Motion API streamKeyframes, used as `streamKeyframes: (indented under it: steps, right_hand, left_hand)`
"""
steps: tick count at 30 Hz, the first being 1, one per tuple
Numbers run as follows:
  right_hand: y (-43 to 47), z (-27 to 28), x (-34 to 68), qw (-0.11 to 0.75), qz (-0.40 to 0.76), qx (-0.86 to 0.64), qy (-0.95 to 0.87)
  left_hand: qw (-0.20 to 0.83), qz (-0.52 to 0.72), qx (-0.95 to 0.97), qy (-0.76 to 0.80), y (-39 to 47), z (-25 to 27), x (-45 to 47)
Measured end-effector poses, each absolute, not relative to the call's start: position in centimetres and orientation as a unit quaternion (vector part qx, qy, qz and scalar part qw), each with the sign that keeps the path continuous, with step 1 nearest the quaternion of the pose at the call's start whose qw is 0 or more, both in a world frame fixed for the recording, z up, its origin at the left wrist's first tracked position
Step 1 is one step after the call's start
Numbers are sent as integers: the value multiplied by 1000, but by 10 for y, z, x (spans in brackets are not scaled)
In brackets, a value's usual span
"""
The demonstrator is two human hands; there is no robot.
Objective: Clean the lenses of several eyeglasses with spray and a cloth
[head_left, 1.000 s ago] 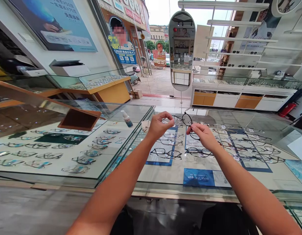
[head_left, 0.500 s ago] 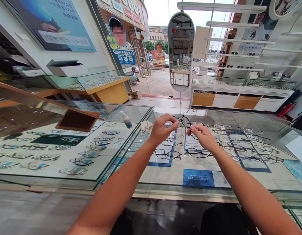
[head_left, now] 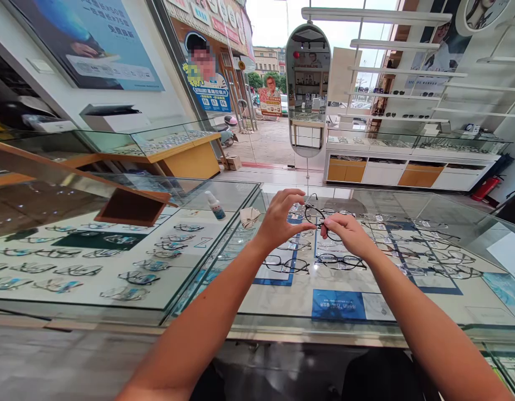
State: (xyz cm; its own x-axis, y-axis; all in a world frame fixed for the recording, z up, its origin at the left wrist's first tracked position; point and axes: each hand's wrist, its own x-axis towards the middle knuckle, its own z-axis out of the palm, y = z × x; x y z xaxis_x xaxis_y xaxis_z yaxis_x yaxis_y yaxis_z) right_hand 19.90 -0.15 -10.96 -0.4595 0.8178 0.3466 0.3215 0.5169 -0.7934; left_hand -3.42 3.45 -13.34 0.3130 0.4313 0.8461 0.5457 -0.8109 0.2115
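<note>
My right hand (head_left: pixel 347 233) pinches a pair of black round-rimmed eyeglasses (head_left: pixel 314 215) between thumb and fingers, holding it tilted above the glass display case (head_left: pixel 278 303). Just to its left, my left hand (head_left: pixel 278 220) has thumb and fingers spread wide in a C shape. The left thumb tip comes close to the near rim; whether it touches I cannot tell. Part of the frame is hidden behind the right fingers. Below, inside the case, lie dark-framed eyeglasses (head_left: pixel 341 260) and another pair (head_left: pixel 285 264) on the left.
A small spray bottle (head_left: pixel 215 205) and a crumpled pale cloth (head_left: pixel 249 217) are left of my hands. Several eyeglasses fill the adjoining case (head_left: pixel 127 301). A wooden-framed mirror (head_left: pixel 127 206) leans in at left. Beyond the counter stands an oval mirror (head_left: pixel 308 89).
My left thumb and fingers have parted from a pinch into a wide spread. The eyeglasses stay in my right hand, turned slightly.
</note>
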Motion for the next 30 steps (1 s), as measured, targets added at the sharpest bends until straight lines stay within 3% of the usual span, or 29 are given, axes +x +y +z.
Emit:
streamKeyframes:
  steps: [14,22,30]
  right_hand:
    - [-2,-105,202,357,364,-356,-783]
    - [-3,-104,203,360,378,-353,-777]
    - [-1,-103,204,366,397,-341,-770]
  left_hand:
    - [85,-500,-820,-263,32,-130,-35]
    - [14,-495,-824,-275,28,-130,-35]
    - [9,-511,-817,-268,25,-129,-33]
